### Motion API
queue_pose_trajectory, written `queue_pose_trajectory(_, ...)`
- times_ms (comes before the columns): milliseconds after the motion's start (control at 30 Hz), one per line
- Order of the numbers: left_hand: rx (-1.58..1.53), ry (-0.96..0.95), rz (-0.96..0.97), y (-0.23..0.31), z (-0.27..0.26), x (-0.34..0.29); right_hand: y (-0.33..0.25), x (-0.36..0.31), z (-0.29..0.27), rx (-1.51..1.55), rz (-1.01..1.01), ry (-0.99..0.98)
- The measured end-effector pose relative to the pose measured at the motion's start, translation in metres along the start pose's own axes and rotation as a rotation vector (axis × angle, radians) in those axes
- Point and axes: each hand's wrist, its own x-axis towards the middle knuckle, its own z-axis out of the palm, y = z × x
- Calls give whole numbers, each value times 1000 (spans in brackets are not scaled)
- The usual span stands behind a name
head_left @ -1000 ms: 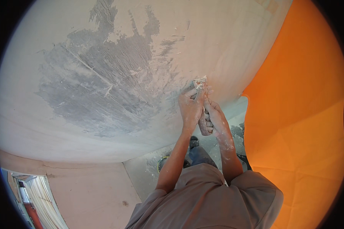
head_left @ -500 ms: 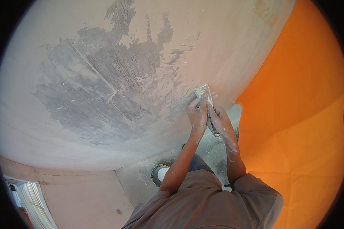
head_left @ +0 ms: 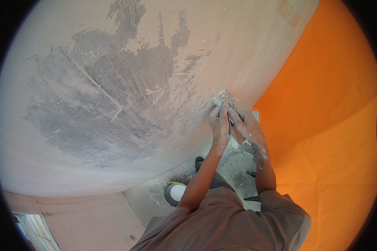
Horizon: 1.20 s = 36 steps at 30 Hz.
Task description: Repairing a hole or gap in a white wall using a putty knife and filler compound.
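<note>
Head view: the left hand (head_left: 219,126) and right hand (head_left: 251,127) both gripped a paste-smeared scraper (head_left: 220,99) near the grey-patched wall (head_left: 234,46) — holding it steady, I judged, would best avoid spills.

A slim, scraper-like hand tool (head_left: 219,98), gripped between the person's left hand (head_left: 219,125) and right hand (head_left: 251,129). Its upper end is flat and crusted with whitish, crumbly material; its lower end is brownish and pokes out below the fingers. It slants, upper end leaning left, lower end to the right, near the lower right of a pale wall (head_left: 230,50). Fingers hide the middle, so whether this is 1 piece or 2 is unclear.
</note>
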Motion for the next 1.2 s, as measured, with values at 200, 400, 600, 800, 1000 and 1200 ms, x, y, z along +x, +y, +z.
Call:
queue_pose_trajectory(200, -10, 40, 27, 5, 3, -3, -13, -2, -3, 4, 21, -49)
queue_pose_trajectory(400, 287, 59, 24, 38, 4, -8, -3, -11, 27, 587, 201, -98)
queue_pose_trajectory(600, 509, 52, 51, 58, 5, -9, 6, -18, 42, 912, 169, -192)
queue_pose_trajectory(800, 884, 59, 95, 85, 2, -7, 2, -13, 84, 1216, 240, -38)
queue_pose_trajectory(1000, 974, 10, 44, 91, 12, -9, -8, -26, 58, 1410, 227, -221)
queue_pose_trajectory(1200, 562, 62, 86, 60, 12, -9, -8, -16, 46, 956, 214, -156)
